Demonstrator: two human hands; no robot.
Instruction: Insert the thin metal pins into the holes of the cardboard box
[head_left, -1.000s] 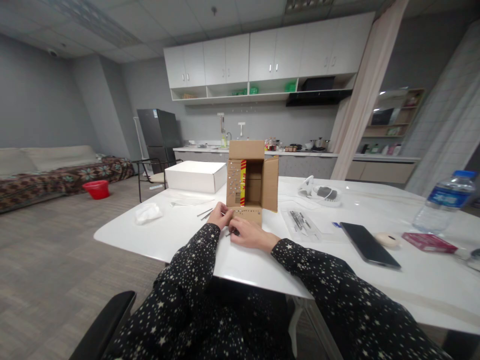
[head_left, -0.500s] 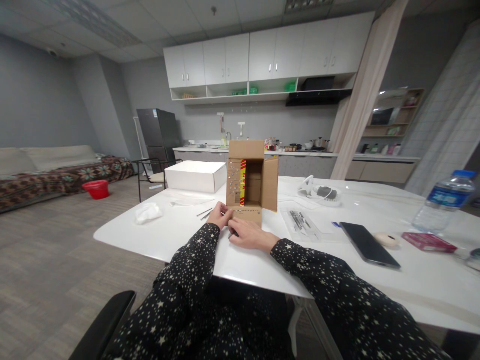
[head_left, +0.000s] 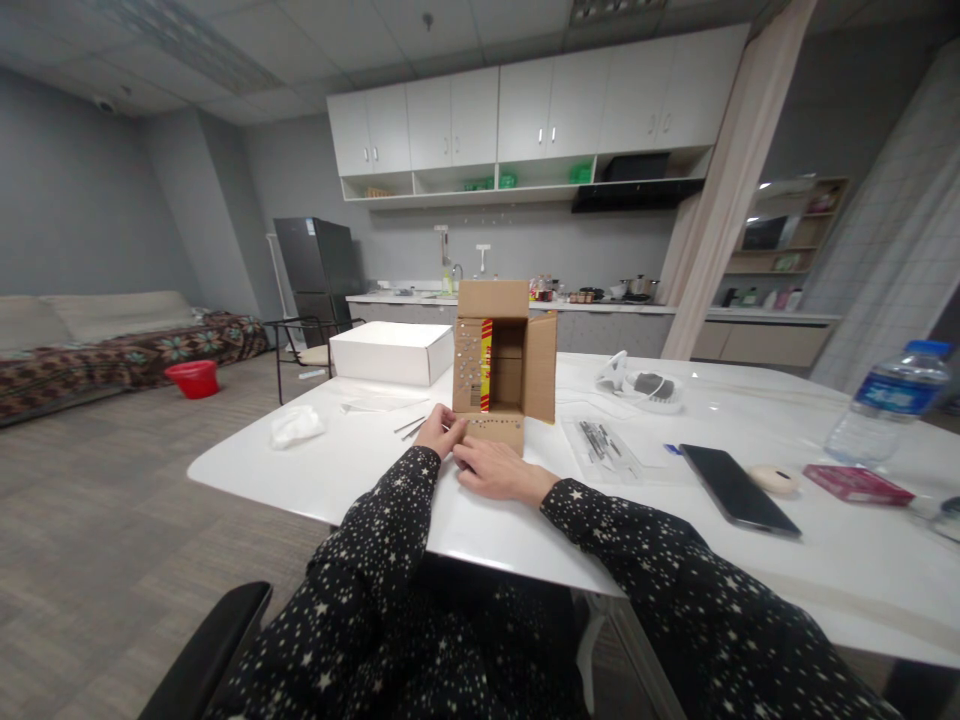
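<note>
In the head view, an open cardboard box (head_left: 507,365) stands on the white table, its opening facing me and its flaps folded out. Small shiny dots cover the left flap (head_left: 468,372) and line the lower flap (head_left: 501,426). At the left edge of the lower flap, my left hand (head_left: 440,431) is closed with its fingertips on the cardboard. My right hand (head_left: 496,469) lies across the front of that flap, fingers bent and held together, the tips close to my left thumb. Whatever is under the right fingertips is hidden.
Left of the box are a white box (head_left: 394,350), thin sticks (head_left: 409,428) and a crumpled white tissue (head_left: 298,427). To the right lie a clear tray of small tools (head_left: 602,446), a white cable (head_left: 622,375), a phone (head_left: 739,490), a pink box (head_left: 857,486) and a water bottle (head_left: 885,405).
My right fingers have shifted slightly up and left, and a small dark thing that showed beneath them is now out of sight. The left hand and the box stay put.
</note>
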